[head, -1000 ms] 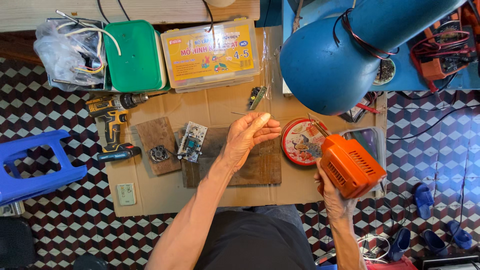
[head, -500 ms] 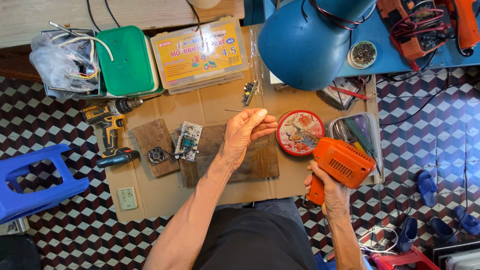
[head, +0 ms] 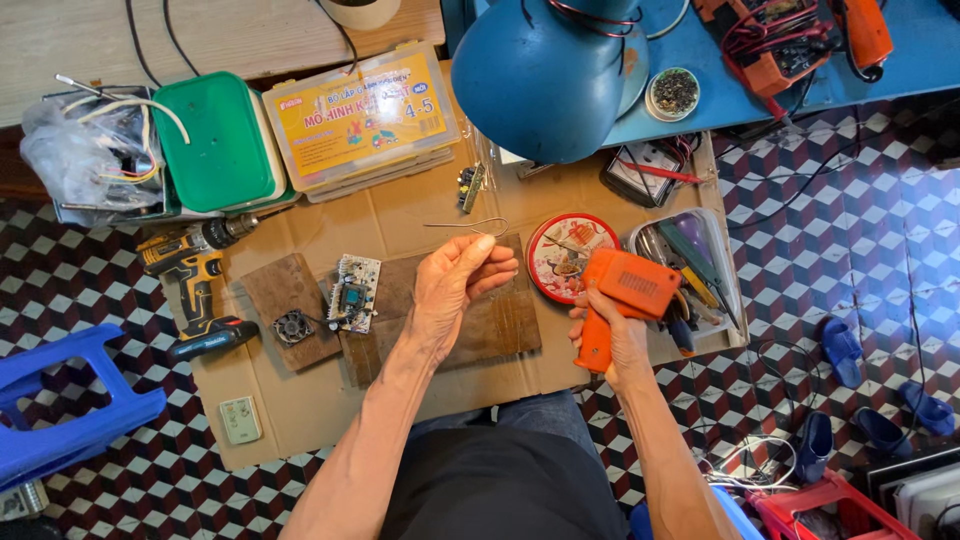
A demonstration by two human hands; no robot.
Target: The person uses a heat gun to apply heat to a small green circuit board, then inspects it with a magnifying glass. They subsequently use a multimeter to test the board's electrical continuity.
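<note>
Orange tool handling: the pistol-shaped orange tool (head: 622, 300) looks like rigid moulded plastic, probably fairly light and not slippery; the narrow handle below the boxy body is the natural place to hold it.
Orange tool look: bright orange, ribbed block on top, right of frame centre.
Right hand (head: 610, 345): closed around the tool's handle, over the cardboard edge.
Wire handling: the thin wire (head: 468, 225) looks light and stiff yet easily bent; best pinched near its end.
Left hand (head: 455, 285): fingertips closed on the wire, above a brown board (head: 500, 325).
Nearby: small circuit board (head: 352, 293) to the left, round red tin (head: 565, 255) between the hands, blue lamp (head: 545, 70) at top centre.
</note>
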